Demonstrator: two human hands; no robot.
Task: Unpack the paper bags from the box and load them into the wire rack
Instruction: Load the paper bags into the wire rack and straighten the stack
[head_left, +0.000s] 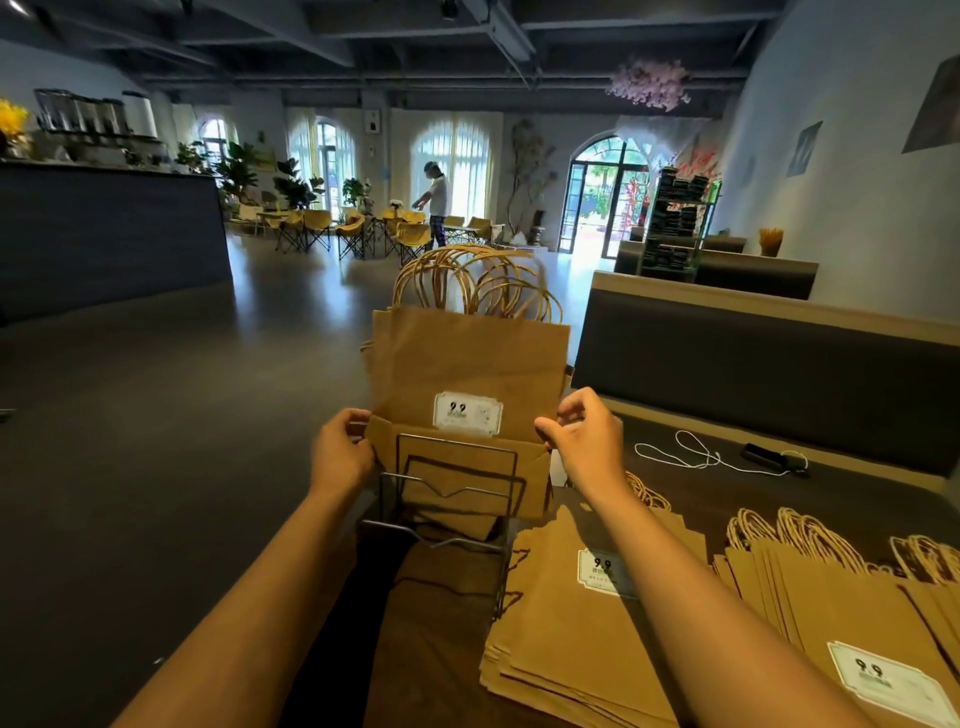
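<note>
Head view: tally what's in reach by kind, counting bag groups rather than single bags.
Bag bundle standing in the wire rack: 1
Flat bag stacks on the table: 2
Wire rack: 1
White cord: 1
Total: 5

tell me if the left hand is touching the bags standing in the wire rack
Touching. The head view shows the left hand with its fingers curled on the left edge of the upright bags in the wire rack.

Café/event space: long bar counter (104, 234), yellow folding chairs (358, 231) around tables, arched windows (452, 166), hanging flower decor (649, 83).
</note>
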